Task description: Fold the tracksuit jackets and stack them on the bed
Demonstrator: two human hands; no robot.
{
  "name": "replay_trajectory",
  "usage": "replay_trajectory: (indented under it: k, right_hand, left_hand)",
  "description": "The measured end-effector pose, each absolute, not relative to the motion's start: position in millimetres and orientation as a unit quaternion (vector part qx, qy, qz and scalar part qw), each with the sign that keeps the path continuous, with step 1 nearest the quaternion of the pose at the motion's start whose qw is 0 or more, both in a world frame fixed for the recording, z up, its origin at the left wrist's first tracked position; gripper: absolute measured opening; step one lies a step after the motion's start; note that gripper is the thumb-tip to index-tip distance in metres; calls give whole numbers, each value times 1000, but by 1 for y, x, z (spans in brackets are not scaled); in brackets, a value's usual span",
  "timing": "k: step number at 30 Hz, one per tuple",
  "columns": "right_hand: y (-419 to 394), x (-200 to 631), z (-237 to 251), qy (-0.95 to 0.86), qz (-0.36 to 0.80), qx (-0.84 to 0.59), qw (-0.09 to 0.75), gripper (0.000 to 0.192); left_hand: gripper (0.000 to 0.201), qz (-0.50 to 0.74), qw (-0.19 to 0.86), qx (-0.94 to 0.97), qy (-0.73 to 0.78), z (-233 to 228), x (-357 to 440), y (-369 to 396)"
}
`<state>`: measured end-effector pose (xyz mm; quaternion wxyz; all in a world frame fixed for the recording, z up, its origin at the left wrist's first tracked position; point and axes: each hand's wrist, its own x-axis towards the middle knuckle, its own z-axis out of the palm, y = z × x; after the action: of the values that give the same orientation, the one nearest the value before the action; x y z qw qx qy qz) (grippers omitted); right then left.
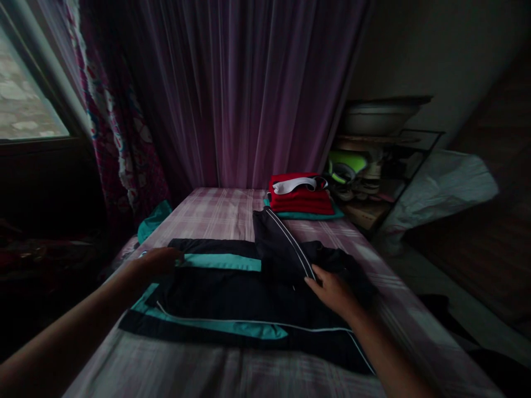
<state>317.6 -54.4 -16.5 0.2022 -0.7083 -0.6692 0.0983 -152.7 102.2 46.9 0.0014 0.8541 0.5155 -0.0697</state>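
Note:
A dark navy jacket (232, 293) with teal bands and white piping lies spread on a checked cloth. One sleeve (282, 235) with two white stripes points away from me, across the upper part of the jacket. At the jacket's left edge, beside a teal band, my left hand (164, 258) is closed on the fabric, though its fingertips are hard to see in the dim light. My right hand (332, 290) pinches the sleeve near the shoulder, with thumb and fingers on the striped cloth.
Past the sleeve's cuff sits a stack of folded red clothes (301, 202) with a white collar on top, over a teal garment. A purple curtain (249, 99) hangs behind. On the right stands a rack with a basin (379, 119) and shoes; a teal cloth (153, 221) lies at left.

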Motion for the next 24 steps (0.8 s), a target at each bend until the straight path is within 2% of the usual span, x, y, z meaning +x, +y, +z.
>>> replay_trajectory:
  k: [2, 6, 10, 12, 14, 18, 21, 24]
  right_hand:
    - [-56, 314, -18, -690, 47, -704, 163, 40]
    - [-61, 306, -15, -740, -14, -666, 88, 43]
    - [-66, 302, -8, -761, -35, -645, 59, 43]
    - [-68, 301, -5, -767, -36, -638, 57, 43]
    - [-69, 301, -3, -767, -32, -638, 55, 42]
    - [-70, 302, 0, -752, 0, -655, 76, 37]
    - [-68, 305, 1, -741, 27, -666, 83, 24]
    - [-67, 308, 1, -737, 36, -670, 85, 20]
  left_hand:
    - [35, -92, -14, 846, 524, 57, -131, 101]
    - [51, -45, -55, 877, 475, 71, -38, 92]
    - [64, 20, -86, 958, 273, 69, 77, 79]
    - [58, 23, -109, 972, 206, 62, 118, 76]
    - [43, 2, -134, 974, 183, 56, 142, 79]
    - [36, -48, -166, 968, 184, 66, 137, 92]
    - [32, -53, -171, 970, 163, 87, 105, 94]
    - [26, -61, -176, 970, 154, 99, 68, 78]
